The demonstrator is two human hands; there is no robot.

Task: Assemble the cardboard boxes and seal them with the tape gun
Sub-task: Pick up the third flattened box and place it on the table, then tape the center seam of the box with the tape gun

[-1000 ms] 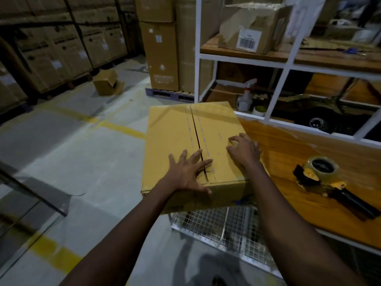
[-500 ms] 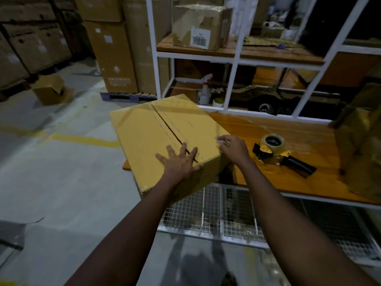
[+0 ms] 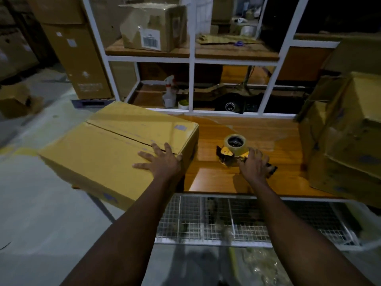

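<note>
A yellow cardboard box [image 3: 99,153] lies on the left end of the wooden table [image 3: 268,137], overhanging its left edge, its top flaps closed along an untaped centre seam. My left hand [image 3: 158,159] presses flat on the box top near the seam's close end, fingers spread. To the right of the box the tape gun [image 3: 233,148], with a roll of clear tape and a yellow body, lies on the table. My right hand [image 3: 254,164] covers its black handle, fingers curled over it.
Folded yellow boxes [image 3: 346,137] are stacked at the table's right end. Behind stands a white shelf frame [image 3: 191,83] with a spray bottle [image 3: 169,93] and a labelled carton [image 3: 152,27]. A wire mesh shelf [image 3: 226,219] sits under the table; brown cartons stand on the floor at left.
My right hand left the box top and moved right onto the tape gun's handle. My left hand stayed flat on the box. The view swung right.
</note>
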